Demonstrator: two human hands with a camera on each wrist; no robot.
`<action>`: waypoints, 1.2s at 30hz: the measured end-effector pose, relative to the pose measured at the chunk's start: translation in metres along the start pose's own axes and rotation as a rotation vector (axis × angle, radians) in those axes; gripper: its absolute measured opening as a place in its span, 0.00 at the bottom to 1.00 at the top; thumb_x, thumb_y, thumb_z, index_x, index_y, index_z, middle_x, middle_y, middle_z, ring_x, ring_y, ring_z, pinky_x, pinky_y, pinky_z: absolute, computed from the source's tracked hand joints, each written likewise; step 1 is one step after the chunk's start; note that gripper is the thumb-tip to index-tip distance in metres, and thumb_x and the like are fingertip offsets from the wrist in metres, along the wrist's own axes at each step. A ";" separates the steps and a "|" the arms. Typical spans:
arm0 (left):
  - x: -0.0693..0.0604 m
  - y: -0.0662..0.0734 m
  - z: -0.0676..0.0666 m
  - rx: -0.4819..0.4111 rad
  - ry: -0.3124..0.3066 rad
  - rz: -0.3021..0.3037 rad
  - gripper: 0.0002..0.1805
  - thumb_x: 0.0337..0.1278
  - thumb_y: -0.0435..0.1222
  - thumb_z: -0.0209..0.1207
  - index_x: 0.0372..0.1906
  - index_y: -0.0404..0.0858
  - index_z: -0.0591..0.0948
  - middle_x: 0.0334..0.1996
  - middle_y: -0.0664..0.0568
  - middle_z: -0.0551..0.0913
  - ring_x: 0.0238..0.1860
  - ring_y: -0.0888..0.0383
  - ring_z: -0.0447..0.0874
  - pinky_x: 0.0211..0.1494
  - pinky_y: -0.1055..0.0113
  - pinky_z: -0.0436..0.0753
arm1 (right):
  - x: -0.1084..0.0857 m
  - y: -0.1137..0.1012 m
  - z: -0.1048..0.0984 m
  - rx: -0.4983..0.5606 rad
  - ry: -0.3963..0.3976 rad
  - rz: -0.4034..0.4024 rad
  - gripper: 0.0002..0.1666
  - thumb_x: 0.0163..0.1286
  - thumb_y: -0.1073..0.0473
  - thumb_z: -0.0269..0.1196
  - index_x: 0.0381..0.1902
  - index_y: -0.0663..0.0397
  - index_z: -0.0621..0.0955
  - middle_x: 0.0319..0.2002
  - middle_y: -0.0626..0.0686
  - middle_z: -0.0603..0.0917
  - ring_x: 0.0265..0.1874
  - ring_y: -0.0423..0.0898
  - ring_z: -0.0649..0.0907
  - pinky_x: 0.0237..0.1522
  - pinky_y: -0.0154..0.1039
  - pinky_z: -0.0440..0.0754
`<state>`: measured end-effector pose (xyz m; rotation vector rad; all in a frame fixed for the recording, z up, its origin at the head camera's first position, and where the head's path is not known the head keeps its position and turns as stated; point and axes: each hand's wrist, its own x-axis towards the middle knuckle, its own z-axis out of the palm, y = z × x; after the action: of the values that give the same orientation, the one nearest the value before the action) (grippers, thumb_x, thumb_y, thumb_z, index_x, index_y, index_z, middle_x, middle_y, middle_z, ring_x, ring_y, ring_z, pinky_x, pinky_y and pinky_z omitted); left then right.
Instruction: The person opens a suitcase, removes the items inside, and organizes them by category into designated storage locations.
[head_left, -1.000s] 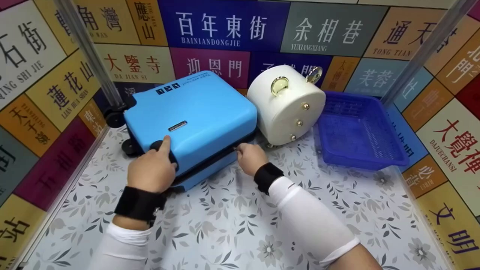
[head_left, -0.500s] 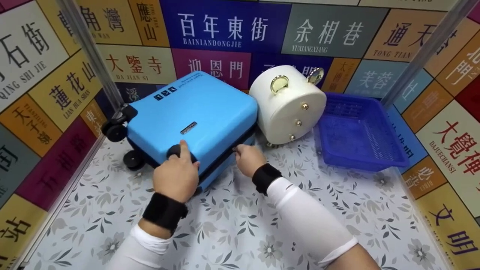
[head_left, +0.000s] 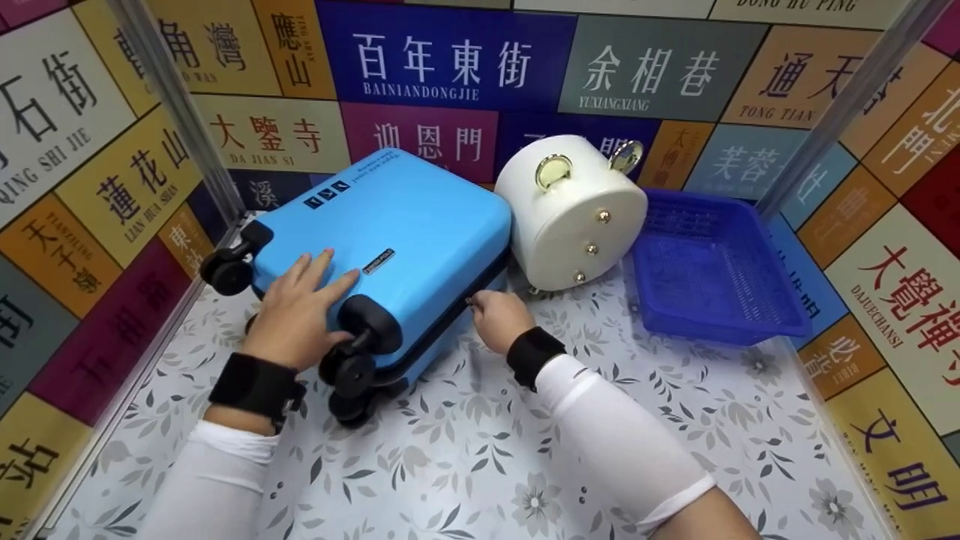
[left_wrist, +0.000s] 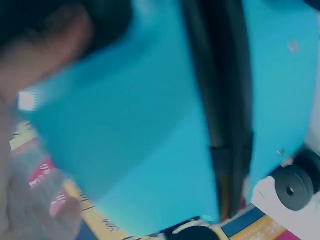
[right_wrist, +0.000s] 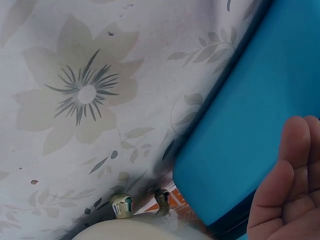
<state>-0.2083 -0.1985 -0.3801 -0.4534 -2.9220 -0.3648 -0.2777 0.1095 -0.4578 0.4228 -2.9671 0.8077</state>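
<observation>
In the head view a light blue suitcase (head_left: 420, 210) lies on its side, its black wheels (head_left: 352, 371) toward the left and front. My left hand (head_left: 289, 319) rests with spread fingers on its wheeled end, the thumb beside the near wheel mount. In the left wrist view, the suitcase's blue shell and dark zipper band (left_wrist: 222, 90) are blurred. My right hand (head_left: 501, 319) pinches a small zipper pull (head_left: 471, 301) on the dark seam along the near side; the fingers mostly hide it. The right wrist view shows the curled fingers (right_wrist: 295, 142) against the blue shell.
A round white case (head_left: 574, 217) with gold studs and gold loops touches the suitcase's right end. Further right stands a blue plastic basket (head_left: 787, 262). The floral-patterned surface (head_left: 480, 465) extends in front, with sign-printed walls (head_left: 450, 60) around it.
The suitcase has turned slightly, its near wheels coming into fuller view. My left hand has shifted from the wheel mount leftward onto the shell, fingers now spread. My right hand has barely moved.
</observation>
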 end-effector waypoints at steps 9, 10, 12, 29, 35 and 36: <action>0.015 -0.011 0.017 0.066 -0.019 0.066 0.55 0.52 0.51 0.78 0.83 0.49 0.63 0.82 0.42 0.62 0.82 0.37 0.59 0.83 0.37 0.57 | 0.001 0.001 0.002 -0.007 0.010 0.009 0.14 0.80 0.58 0.58 0.53 0.54 0.88 0.48 0.56 0.92 0.46 0.55 0.91 0.52 0.51 0.87; 0.015 -0.011 0.017 0.073 -0.016 0.066 0.55 0.52 0.51 0.78 0.83 0.49 0.63 0.82 0.42 0.62 0.82 0.37 0.60 0.83 0.37 0.58 | 0.001 0.001 0.002 -0.010 0.006 0.012 0.14 0.80 0.58 0.58 0.53 0.54 0.88 0.48 0.56 0.92 0.46 0.56 0.91 0.52 0.52 0.87; 0.014 -0.010 0.018 0.087 -0.012 0.062 0.55 0.52 0.52 0.78 0.83 0.49 0.63 0.82 0.42 0.63 0.81 0.37 0.61 0.82 0.37 0.59 | 0.002 0.002 0.002 -0.018 0.003 0.012 0.14 0.80 0.59 0.58 0.52 0.55 0.88 0.48 0.57 0.92 0.45 0.56 0.91 0.52 0.52 0.87; 0.006 0.032 0.027 0.229 0.096 -0.016 0.54 0.52 0.60 0.74 0.82 0.46 0.67 0.77 0.39 0.71 0.75 0.36 0.71 0.75 0.37 0.72 | -0.002 0.001 0.002 -0.010 -0.016 -0.041 0.15 0.81 0.58 0.57 0.54 0.55 0.88 0.48 0.57 0.92 0.47 0.56 0.91 0.54 0.52 0.87; 0.011 0.045 0.023 0.241 0.051 -0.048 0.55 0.53 0.61 0.74 0.81 0.44 0.66 0.76 0.36 0.71 0.74 0.34 0.71 0.72 0.36 0.74 | -0.001 0.003 -0.001 -0.002 -0.031 -0.028 0.16 0.82 0.57 0.56 0.54 0.53 0.88 0.48 0.56 0.92 0.48 0.56 0.90 0.54 0.51 0.86; 0.013 0.044 0.022 0.238 0.042 -0.044 0.55 0.52 0.62 0.74 0.82 0.44 0.66 0.76 0.37 0.70 0.75 0.34 0.70 0.72 0.36 0.74 | -0.001 0.004 -0.001 -0.002 -0.032 -0.027 0.16 0.82 0.57 0.56 0.54 0.53 0.88 0.48 0.56 0.92 0.48 0.56 0.90 0.54 0.52 0.86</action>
<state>-0.2093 -0.1483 -0.3891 -0.3427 -2.8879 -0.0289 -0.2782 0.1133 -0.4588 0.4796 -2.9845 0.8027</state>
